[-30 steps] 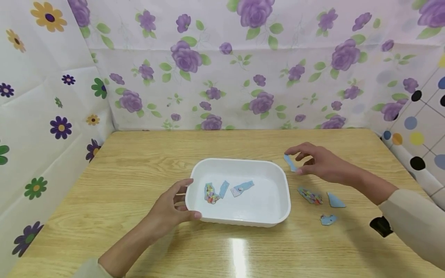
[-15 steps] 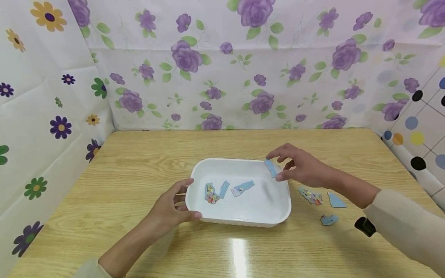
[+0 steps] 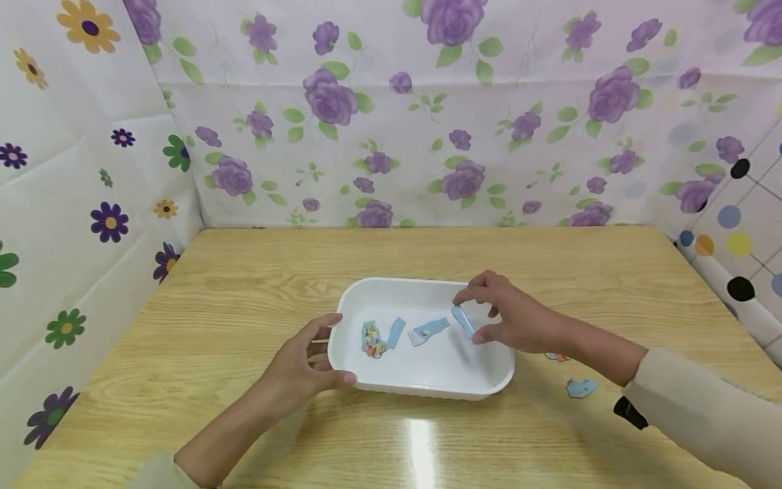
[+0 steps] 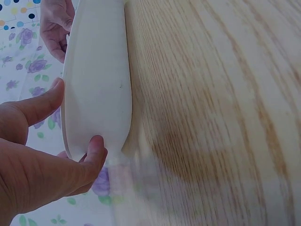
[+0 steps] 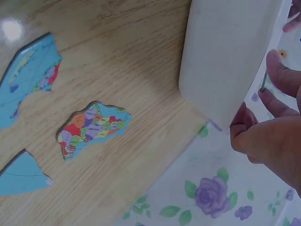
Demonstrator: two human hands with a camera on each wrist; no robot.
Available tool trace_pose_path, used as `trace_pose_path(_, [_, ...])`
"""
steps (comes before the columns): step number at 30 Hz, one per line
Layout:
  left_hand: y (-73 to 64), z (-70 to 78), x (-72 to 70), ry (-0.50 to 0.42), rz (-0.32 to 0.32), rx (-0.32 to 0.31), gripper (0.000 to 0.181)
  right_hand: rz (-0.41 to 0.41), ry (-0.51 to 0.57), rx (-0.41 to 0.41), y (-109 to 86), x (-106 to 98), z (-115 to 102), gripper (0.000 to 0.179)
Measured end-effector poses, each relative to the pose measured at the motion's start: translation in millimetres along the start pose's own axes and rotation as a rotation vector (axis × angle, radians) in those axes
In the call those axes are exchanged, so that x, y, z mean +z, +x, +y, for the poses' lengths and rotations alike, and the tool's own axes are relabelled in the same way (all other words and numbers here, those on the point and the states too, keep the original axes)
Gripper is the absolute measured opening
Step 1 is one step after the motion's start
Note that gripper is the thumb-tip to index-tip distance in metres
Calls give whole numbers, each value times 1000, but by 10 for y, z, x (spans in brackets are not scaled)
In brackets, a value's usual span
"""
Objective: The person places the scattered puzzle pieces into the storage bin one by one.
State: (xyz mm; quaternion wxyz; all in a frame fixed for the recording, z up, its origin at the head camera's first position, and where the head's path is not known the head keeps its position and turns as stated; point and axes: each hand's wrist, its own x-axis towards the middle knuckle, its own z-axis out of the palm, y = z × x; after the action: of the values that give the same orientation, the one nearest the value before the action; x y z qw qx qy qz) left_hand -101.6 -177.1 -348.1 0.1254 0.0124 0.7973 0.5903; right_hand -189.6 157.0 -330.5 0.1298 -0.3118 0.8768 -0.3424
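Observation:
A white plastic tray (image 3: 391, 372) stands on the wooden table. My left hand (image 3: 302, 363) holds its left end, thumb at the near corner and fingers along the side. Over the right part of the tray, my right hand (image 3: 516, 316) pinches a narrow light-blue puzzle piece (image 3: 463, 322) between thumb and fingertip, tilted above the floor. Inside the tray lie a colourful map puzzle piece (image 3: 371, 339), a small blue piece (image 3: 396, 333) and a longer blue piece (image 3: 429, 331). In the left wrist view the tray's outer wall (image 4: 99, 70) hides its inside.
Right of the tray, a blue piece with coloured edge (image 3: 581, 388) lies on the table. The right wrist view shows a multicoloured map piece (image 5: 91, 127) and a plain blue piece (image 5: 23, 174) there too. A flowered sheet (image 3: 397, 136) hangs behind the table (image 3: 275, 265).
My right hand has carried the narrow blue piece leftward from the table, across the tray's right rim and lower over its inside. The left hand keeps its hold on the tray.

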Motion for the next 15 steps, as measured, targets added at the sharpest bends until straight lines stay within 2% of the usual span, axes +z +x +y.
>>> trace_pose_path(9, [-3, -1, 3, -8, -2, 1, 91, 2, -165, -49, -1, 181, -42, 50])
trace_pose_path(15, [3, -10, 9, -13, -1, -3, 92, 31, -251, -95, 21, 211, -54, 53])
